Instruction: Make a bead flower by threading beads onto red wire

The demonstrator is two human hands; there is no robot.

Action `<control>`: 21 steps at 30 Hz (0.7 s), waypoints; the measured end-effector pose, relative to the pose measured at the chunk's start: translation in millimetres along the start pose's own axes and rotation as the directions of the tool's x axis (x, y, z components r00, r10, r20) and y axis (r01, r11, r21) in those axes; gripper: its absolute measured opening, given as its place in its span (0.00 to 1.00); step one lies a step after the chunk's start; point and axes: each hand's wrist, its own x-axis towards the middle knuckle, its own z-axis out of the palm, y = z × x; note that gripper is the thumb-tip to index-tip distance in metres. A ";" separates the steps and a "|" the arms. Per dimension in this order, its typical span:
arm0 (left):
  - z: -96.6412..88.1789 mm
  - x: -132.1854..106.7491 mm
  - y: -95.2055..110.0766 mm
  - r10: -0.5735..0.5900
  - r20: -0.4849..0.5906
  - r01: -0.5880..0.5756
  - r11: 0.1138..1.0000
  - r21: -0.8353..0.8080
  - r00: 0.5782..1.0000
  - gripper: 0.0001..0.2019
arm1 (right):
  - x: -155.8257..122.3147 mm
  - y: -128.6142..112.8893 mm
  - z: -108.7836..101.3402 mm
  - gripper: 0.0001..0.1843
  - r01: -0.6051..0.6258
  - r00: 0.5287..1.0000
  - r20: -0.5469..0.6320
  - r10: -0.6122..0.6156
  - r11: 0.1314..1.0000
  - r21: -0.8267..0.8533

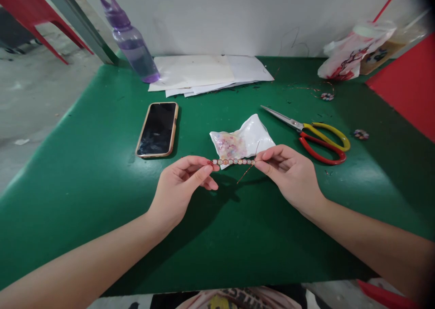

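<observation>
A short string of pastel beads is stretched level between my two hands above the green table. My left hand pinches its left end between thumb and forefinger, where a bit of red shows. At the other end, my right hand pinches the string the same way. A thin copper-coloured wire sticks out slantwise by the right fingertips. Just behind the beads lies a white and clear packet with more pastel beads visible inside it.
Scissors with red and yellow handles lie on the green table, right of the packet. A phone rests at left. Behind are a purple bottle, papers, a bagged drink, and two small beaded pieces.
</observation>
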 end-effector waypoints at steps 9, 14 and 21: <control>-0.6 -1.1 -0.1 0.010 0.039 -0.011 0.999 0.035 0.999 0.05 | -1.5 -1.0 0.2 0.08 -0.002 1.000 0.001 0.002 1.000 0.007; -0.1 -1.4 1.6 -0.002 0.115 -0.004 0.999 0.050 0.993 0.13 | -1.5 -1.2 0.7 0.08 0.006 0.999 0.043 -0.005 1.000 -0.008; 0.7 -3.2 3.2 -0.014 0.164 0.000 0.996 0.086 0.986 0.17 | -2.1 0.1 0.8 0.07 0.015 0.998 0.069 -0.011 0.999 -0.050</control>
